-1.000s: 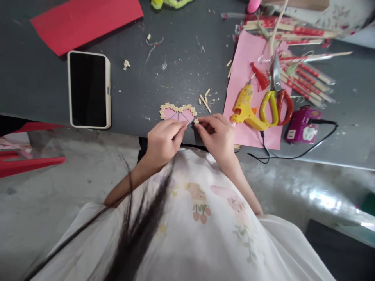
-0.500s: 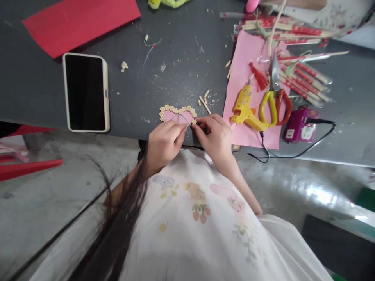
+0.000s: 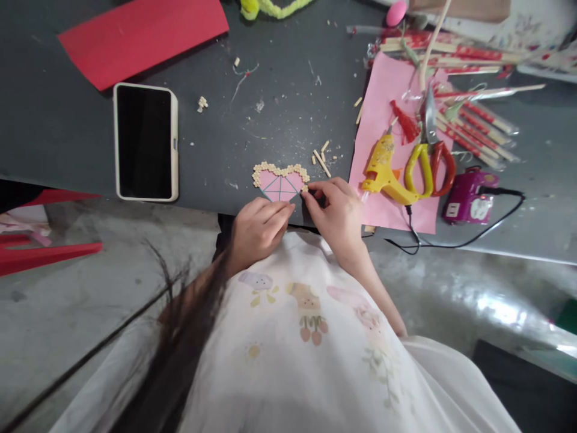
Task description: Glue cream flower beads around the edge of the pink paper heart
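A pink paper heart (image 3: 288,180) lies by the near edge of the dark table, crossed by thin blue-green lines. Small cut pieces of pale stick (image 3: 262,168) border its top and upper sides. My left hand (image 3: 262,225) is at the heart's lower point, its fingers pressed together there and covering the tip. At the right end of the border, my right hand (image 3: 334,210) has thumb and forefinger closed in a pinch. Whatever is between those fingertips is too small to make out. Just above my right hand are several loose stick pieces (image 3: 321,162).
To the right, a yellow glue gun (image 3: 382,168) and scissors (image 3: 424,162) rest on pink paper (image 3: 365,150), with a purple power box (image 3: 471,195) and its cable beyond. Wrapped chopsticks (image 3: 482,129) lie behind. A phone (image 3: 143,141) and red paper (image 3: 144,39) are left.
My left hand has drawn down toward me, uncovering more of the heart's lines. My right hand stays at the border's right end. The whole view has shifted slightly.
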The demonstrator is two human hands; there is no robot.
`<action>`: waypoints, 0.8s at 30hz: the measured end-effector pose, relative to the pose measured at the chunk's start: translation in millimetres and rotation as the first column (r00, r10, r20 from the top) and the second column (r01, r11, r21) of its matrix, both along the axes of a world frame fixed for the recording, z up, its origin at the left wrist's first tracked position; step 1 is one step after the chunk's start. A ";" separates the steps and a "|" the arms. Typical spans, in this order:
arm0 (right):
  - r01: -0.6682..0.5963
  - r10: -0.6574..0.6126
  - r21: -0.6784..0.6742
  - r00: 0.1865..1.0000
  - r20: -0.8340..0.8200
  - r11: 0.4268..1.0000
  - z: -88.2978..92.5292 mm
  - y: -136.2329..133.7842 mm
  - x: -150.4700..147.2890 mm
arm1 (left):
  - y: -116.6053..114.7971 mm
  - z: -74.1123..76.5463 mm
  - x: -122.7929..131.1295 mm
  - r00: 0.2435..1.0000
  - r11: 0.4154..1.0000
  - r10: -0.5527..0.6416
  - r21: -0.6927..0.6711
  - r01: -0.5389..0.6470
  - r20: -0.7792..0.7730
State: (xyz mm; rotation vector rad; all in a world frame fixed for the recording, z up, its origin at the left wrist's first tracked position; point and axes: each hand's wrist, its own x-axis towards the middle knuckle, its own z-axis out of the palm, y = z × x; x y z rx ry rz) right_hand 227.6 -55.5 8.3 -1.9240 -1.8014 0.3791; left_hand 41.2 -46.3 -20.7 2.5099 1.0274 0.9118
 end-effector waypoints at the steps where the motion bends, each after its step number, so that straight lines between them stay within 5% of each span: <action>1: 0.004 -0.004 0.002 1.000 0.002 1.000 0.1 0.1 -0.6 | -0.2 -0.3 -0.1 1.000 1.000 0.002 0.012 -0.002 0.006; 24: 0.063 -0.062 -0.014 0.996 0.063 0.998 1.4 4.9 -4.8 | 12.9 13.7 5.3 0.998 1.000 -0.007 0.029 0.009 -0.062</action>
